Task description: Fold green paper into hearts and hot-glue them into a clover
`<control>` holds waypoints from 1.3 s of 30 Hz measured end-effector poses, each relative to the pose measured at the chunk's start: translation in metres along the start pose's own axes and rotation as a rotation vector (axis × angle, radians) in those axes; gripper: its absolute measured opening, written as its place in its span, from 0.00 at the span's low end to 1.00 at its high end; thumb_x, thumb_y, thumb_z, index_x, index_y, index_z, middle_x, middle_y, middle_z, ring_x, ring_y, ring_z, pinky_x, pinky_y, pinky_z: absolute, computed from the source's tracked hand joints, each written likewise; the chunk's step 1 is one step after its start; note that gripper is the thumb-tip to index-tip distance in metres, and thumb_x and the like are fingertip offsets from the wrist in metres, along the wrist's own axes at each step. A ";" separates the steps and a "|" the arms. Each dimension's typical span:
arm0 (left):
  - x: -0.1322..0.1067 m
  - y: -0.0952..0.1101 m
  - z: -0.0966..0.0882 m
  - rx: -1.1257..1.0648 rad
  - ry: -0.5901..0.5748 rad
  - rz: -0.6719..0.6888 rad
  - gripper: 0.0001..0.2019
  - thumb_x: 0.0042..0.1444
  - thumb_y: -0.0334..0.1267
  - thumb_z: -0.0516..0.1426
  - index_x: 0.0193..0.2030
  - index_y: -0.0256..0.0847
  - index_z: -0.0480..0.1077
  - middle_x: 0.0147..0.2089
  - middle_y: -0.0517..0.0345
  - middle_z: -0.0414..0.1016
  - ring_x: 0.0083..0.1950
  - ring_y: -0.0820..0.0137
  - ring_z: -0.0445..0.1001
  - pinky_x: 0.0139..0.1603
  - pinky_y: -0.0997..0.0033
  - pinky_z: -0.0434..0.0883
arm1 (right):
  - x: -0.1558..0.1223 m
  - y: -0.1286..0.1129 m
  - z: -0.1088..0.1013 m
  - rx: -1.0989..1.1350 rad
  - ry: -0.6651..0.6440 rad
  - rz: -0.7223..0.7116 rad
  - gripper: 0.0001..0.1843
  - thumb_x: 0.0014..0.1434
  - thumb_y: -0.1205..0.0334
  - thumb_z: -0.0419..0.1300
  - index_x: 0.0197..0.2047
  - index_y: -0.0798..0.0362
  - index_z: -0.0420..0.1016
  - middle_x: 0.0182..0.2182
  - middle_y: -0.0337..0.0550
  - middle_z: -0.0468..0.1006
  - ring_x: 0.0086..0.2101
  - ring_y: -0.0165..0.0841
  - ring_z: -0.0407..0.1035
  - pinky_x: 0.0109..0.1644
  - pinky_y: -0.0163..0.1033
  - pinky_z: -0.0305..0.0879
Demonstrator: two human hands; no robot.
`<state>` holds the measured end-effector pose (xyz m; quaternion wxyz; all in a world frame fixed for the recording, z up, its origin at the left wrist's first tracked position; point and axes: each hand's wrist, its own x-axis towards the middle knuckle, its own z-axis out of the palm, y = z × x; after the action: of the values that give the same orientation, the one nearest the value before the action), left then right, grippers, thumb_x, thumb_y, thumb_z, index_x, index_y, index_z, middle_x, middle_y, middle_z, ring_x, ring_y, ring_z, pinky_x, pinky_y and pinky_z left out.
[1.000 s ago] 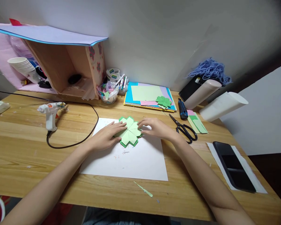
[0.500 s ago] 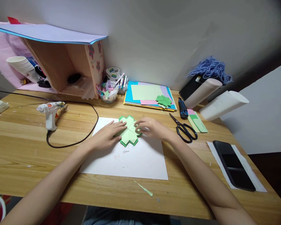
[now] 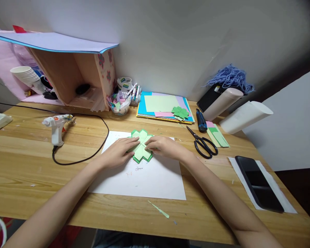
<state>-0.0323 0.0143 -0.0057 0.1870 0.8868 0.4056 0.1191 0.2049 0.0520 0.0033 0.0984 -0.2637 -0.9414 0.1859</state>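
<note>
A four-petalled paper clover (image 3: 139, 151), light green layered over darker green, lies on a white sheet of paper (image 3: 144, 184) before me. My left hand (image 3: 120, 151) rests on its left side, fingers stretched out and thumb apart, holding it down flat. On the right petal, my right hand (image 3: 165, 147) has its fingers bent and close together, fingertips on the paper near the clover's middle. That hand covers most of the right petal. Small pen marks show on the sheet just below the clover.
Black-handled scissors (image 3: 203, 143), a blue utility knife (image 3: 201, 121) and a phone (image 3: 258, 182) lie to the right. Leftward stands a glue gun (image 3: 57, 129) with its looping cord. Behind are coloured papers (image 3: 160, 103) bearing a smaller clover (image 3: 180, 112), and a cardboard box (image 3: 103, 79).
My right hand has moved slightly left over the clover, its fingertips now closer to the middle. My left hand stays on the left side. The whole view has shifted slightly.
</note>
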 end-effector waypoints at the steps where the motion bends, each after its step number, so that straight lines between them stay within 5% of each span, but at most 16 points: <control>1: 0.001 0.001 0.001 0.005 -0.001 -0.012 0.22 0.59 0.42 0.47 0.60 0.43 0.58 0.64 0.52 0.56 0.63 0.62 0.56 0.61 0.57 0.56 | 0.000 -0.001 0.000 -0.008 0.007 0.002 0.13 0.58 0.71 0.52 0.39 0.50 0.76 0.41 0.43 0.76 0.39 0.32 0.70 0.40 0.36 0.63; 7: 0.005 0.002 0.012 0.092 0.103 -0.100 0.22 0.60 0.48 0.44 0.58 0.43 0.60 0.66 0.52 0.53 0.65 0.62 0.52 0.62 0.57 0.53 | 0.001 -0.003 0.001 -0.013 0.009 0.007 0.11 0.58 0.69 0.53 0.37 0.50 0.76 0.38 0.43 0.76 0.38 0.31 0.69 0.38 0.34 0.61; 13: 0.008 0.001 0.017 0.174 0.083 -0.094 0.25 0.60 0.48 0.43 0.61 0.42 0.55 0.66 0.49 0.51 0.65 0.60 0.51 0.62 0.56 0.53 | 0.001 -0.002 0.002 -0.006 0.035 0.007 0.09 0.58 0.68 0.54 0.35 0.51 0.76 0.36 0.43 0.76 0.36 0.31 0.68 0.34 0.34 0.58; 30: 0.014 0.003 0.017 0.216 0.082 -0.102 0.25 0.58 0.52 0.46 0.57 0.40 0.61 0.64 0.44 0.54 0.64 0.55 0.52 0.63 0.52 0.50 | 0.003 -0.004 0.003 0.002 0.051 0.026 0.09 0.58 0.67 0.53 0.34 0.52 0.75 0.36 0.43 0.75 0.35 0.31 0.68 0.35 0.34 0.58; 36: 0.010 -0.001 0.007 0.104 0.039 -0.120 0.26 0.56 0.54 0.48 0.58 0.45 0.60 0.65 0.47 0.53 0.65 0.57 0.52 0.63 0.48 0.47 | 0.000 -0.006 0.000 0.055 0.038 0.045 0.09 0.59 0.63 0.54 0.40 0.51 0.74 0.39 0.44 0.74 0.38 0.32 0.68 0.39 0.36 0.62; 39: 0.005 -0.003 0.003 -0.045 0.045 -0.126 0.25 0.58 0.52 0.45 0.61 0.47 0.56 0.67 0.51 0.49 0.66 0.60 0.49 0.64 0.50 0.46 | -0.001 -0.008 0.001 0.068 0.055 0.036 0.18 0.55 0.55 0.58 0.49 0.50 0.69 0.45 0.47 0.72 0.45 0.36 0.66 0.45 0.41 0.63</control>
<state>-0.0302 0.0191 -0.0099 0.2047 0.8521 0.4621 0.1361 0.2019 0.0443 0.0057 0.1298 -0.2824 -0.9265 0.2121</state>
